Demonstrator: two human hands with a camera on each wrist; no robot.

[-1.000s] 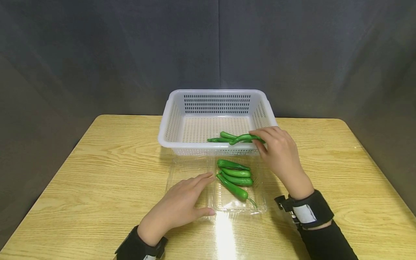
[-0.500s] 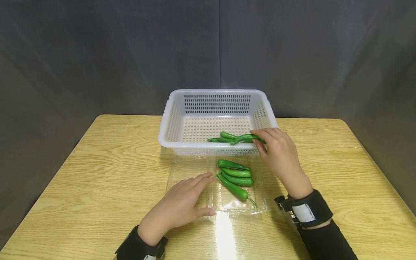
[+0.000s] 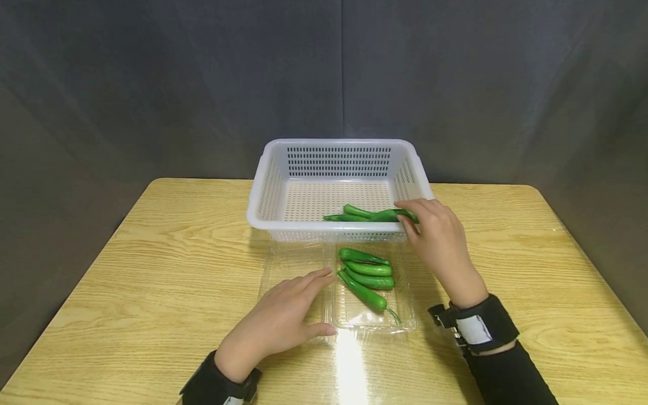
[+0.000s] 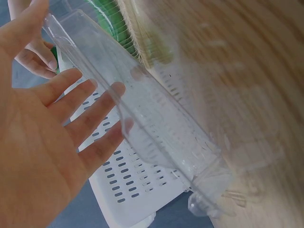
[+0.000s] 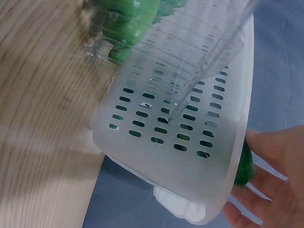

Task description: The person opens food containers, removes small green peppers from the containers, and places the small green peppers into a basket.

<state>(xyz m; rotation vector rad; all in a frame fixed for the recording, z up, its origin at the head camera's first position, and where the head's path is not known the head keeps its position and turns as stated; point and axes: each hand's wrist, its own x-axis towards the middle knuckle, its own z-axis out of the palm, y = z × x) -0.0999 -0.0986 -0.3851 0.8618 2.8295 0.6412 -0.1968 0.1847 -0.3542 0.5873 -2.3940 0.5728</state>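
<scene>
My right hand (image 3: 439,239) reaches over the near right corner of a white slotted plastic basket (image 3: 256,191). Thumb and fingers pinch the right end of a green chili pepper (image 3: 388,216), which lies slanted among other green peppers (image 3: 356,211) along the near inner wall. In the right wrist view the pepper's end (image 5: 244,167) shows between thumb and fingers past the rim. My left hand (image 3: 280,315), fingers spread and relaxed, is at a clear hinged plastic box (image 3: 349,318), its fingertips at the fold. In the left wrist view the fingers touch the clear plastic wall (image 4: 156,109).
Several green peppers (image 3: 367,270) lie in the right half of the clear box, the nearest one slanted with its stem outward. The box stands right before the basket on a wooden table (image 3: 152,281). A dark grey cloth wall (image 3: 202,84) rises behind the table.
The held pepper has shifted right and turned a little, its left tip now down behind the near rim. My right hand moved slightly right; the left hand stayed where it was.
</scene>
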